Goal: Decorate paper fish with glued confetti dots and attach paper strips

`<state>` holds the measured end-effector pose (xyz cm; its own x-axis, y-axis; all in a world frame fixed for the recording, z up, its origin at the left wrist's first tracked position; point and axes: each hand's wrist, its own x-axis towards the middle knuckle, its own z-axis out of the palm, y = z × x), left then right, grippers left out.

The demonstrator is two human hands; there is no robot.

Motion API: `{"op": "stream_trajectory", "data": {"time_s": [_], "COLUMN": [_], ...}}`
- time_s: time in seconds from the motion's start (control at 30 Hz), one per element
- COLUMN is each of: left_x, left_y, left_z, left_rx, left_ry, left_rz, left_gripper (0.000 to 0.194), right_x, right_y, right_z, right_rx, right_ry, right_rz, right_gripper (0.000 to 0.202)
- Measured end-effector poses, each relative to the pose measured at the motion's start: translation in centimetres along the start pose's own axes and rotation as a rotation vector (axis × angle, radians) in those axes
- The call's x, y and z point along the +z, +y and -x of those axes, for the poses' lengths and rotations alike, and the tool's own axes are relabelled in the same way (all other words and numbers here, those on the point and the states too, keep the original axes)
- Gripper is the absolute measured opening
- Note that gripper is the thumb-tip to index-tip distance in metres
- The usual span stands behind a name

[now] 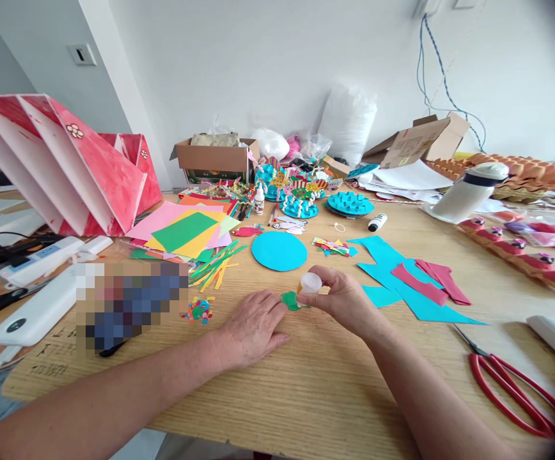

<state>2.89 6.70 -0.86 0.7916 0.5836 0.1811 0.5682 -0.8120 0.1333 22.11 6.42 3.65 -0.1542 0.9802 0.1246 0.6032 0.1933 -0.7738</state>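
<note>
A small green paper cut-out (290,301) lies on the table between my two hands. My left hand (256,322) rests flat on the wood, its fingertips at the left edge of the green piece. My right hand (339,297) is closed round a glue stick (311,283) with a whitish end and a yellowish band. The stick is tilted over the right side of the cut-out; its lower tip is hidden by my fingers. To the left lies a pile of tiny coloured paper bits (199,310). A blue paper circle (279,251) lies just beyond my hands.
Blue paper scraps (402,275) and red paper pieces (420,283) lie at right, with red-handled scissors (508,390) nearer me. Green and yellow strips (217,262) and coloured sheets (184,231) lie at left. A power bank (32,306) and cardboard box (215,156) stand farther out.
</note>
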Motion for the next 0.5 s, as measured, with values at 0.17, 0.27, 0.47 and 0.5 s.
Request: {"op": "stream_trajectory", "data": {"time_s": [0.17,0.27,0.47,0.5], "left_x": [-0.2,-0.23,-0.41,-0.48], "left_y": [0.1,0.13,0.21,0.22], "left_z": [0.03,0.04,0.01,0.01], "left_rx": [-0.006,-0.009,-0.005,-0.003], "left_ry": [-0.002,-0.002,0.001,0.001], "left_rz": [0.005,0.014,0.008,0.007], "left_gripper": [0.035,0.034,0.034,0.033], "right_x": [0.42,0.48,0.61,0.67], "right_y": [0.17,0.33,0.3,0.33], "right_z": [-0.29,-0.3,-0.38,-0.41], "right_rx": [0.016,0.018,0.026,0.027], "right_ry": [0.053,0.058,0.038,0.039], "right_rz": [-0.017,-0.043,-0.108,-0.115], "right_gripper": [0.017,0.017,0.017,0.017]}}
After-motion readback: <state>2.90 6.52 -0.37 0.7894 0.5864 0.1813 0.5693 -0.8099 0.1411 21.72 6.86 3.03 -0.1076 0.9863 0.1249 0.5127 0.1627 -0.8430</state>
